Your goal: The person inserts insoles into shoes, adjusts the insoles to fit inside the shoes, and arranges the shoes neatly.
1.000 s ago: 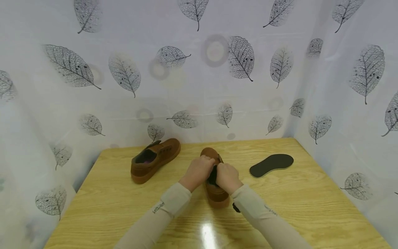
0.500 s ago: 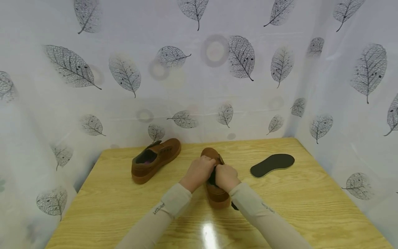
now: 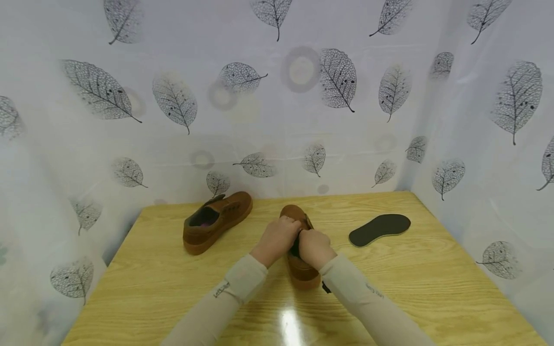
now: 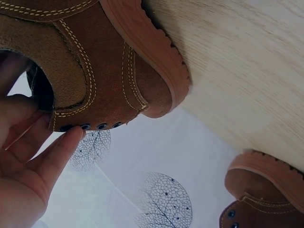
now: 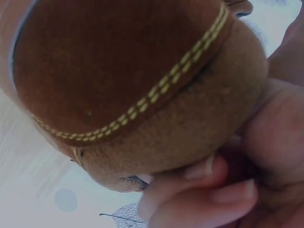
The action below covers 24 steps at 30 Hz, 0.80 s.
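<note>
A brown shoe [image 3: 304, 275] with a tan sole stands between both hands on the table, toe pointing away. My left hand [image 3: 278, 238] grips the side of its opening. In the left wrist view, the fingers [image 4: 61, 156] lie on the eyelet edge of this shoe [image 4: 102, 52], and the thumb side goes in at the opening. At the opposite side of the opening, my right hand [image 3: 316, 247] has its fingers curled against the shoe. The right wrist view shows the stitched heel [image 5: 118, 61] close up, with curled fingertips [image 5: 204, 171] by the padded collar. The shoe's inside is mostly hidden.
A matching brown shoe [image 3: 218, 223] stands at the back left of the wooden table [image 3: 143, 298]. To the right lies a dark insole [image 3: 380, 229]. A white leaf-print curtain [image 3: 268, 120] hangs behind the table and along its sides.
The right hand has shifted slightly left and inward at the shoe's opening. The left hand keeps its grip, and the other shoe and the insole lie as before.
</note>
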Each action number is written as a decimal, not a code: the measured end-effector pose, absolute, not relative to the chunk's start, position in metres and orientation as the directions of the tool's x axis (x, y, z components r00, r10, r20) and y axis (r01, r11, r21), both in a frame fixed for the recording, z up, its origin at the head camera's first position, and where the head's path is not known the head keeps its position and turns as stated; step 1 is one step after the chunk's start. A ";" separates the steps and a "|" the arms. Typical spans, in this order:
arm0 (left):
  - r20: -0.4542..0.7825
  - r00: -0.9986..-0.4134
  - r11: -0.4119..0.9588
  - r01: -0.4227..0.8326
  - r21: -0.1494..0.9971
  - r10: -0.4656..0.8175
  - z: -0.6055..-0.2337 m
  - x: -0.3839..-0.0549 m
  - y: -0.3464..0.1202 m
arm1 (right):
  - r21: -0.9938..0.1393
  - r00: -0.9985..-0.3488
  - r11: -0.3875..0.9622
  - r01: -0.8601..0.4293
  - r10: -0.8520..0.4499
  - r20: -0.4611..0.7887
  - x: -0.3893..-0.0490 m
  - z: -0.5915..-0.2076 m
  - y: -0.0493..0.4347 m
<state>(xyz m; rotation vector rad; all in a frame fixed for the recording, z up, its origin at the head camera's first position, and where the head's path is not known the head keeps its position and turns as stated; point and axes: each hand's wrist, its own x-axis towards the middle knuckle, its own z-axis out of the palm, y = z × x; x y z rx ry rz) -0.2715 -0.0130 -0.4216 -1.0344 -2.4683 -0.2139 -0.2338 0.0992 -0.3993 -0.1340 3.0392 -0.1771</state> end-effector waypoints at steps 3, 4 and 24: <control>0.470 -0.617 0.705 0.709 -0.018 0.631 -0.422 -0.272 -0.013 | -0.111 -0.993 0.989 -0.100 -0.107 -0.058 -0.233 -0.400 0.099; 0.473 -0.616 0.704 0.710 -0.015 0.630 -0.422 -0.272 -0.013 | -0.108 -0.992 0.989 -0.102 -0.109 -0.063 -0.233 -0.401 0.099; 0.464 -0.624 0.703 0.712 0.005 0.629 -0.421 -0.269 -0.015 | -0.326 -0.978 0.930 -0.171 -0.201 -0.059 -0.229 -0.400 0.117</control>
